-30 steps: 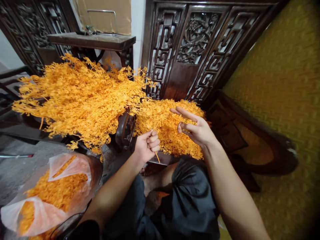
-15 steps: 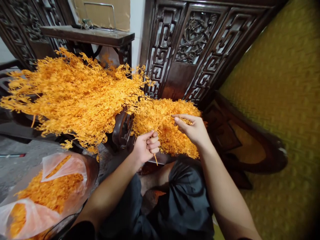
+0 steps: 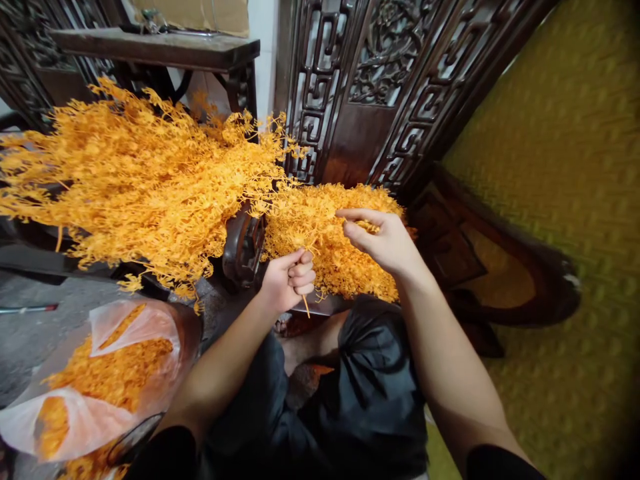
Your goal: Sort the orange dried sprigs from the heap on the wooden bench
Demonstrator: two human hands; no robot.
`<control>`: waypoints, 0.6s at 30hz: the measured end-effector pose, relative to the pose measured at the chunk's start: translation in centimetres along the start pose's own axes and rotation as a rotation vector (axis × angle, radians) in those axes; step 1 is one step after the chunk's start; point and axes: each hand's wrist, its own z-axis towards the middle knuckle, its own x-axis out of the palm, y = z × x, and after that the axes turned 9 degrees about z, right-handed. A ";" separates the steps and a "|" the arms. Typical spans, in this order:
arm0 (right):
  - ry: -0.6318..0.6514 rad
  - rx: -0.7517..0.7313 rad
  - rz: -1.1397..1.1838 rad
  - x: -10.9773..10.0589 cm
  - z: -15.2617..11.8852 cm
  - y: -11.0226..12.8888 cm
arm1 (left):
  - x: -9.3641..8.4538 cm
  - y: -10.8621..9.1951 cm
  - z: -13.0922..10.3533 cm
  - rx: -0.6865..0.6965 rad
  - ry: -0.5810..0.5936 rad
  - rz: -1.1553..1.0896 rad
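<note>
My left hand is closed around a thin orange stem, whose end sticks out below the fist. Fine orange sprigs show just above its fingertips. To the right and a little higher, my right hand has thumb and index finger apart, with nothing seen between them. It hovers over a heap of orange sprigs in front of my knees. A larger bundle of orange branches spreads out on the left.
At the lower left is a clear plastic bag with orange pieces. A dark wooden armrest stands between the two orange piles. Behind are a small wooden table and a carved panel; a yellow-green textured surface lies right.
The view has tilted slightly downward. My right thumb and index finger have spread farther apart. My left hand keeps its grip on the stem.
</note>
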 end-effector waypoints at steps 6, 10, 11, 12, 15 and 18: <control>0.578 0.161 -0.873 2.5 -2.8 -3.9 | -0.5 -1.1 -0.1 0.093 -0.045 -0.004; 0.961 0.269 -1.160 5.9 -5.4 -7.0 | -0.7 -1.4 -0.2 0.073 -0.044 -0.012; 1.014 0.288 -1.162 6.4 -5.7 -7.5 | -0.7 -1.5 -0.2 0.072 -0.047 -0.022; 1.060 0.308 -1.176 6.8 -5.9 -7.8 | -0.7 -1.6 -0.3 0.075 -0.049 -0.034; 1.113 0.372 -1.209 7.3 -6.0 -8.1 | -0.8 -1.8 -0.4 0.087 -0.041 -0.059; 1.142 0.427 -1.225 7.6 -5.7 -7.8 | -0.8 -2.1 -0.5 0.082 -0.024 -0.067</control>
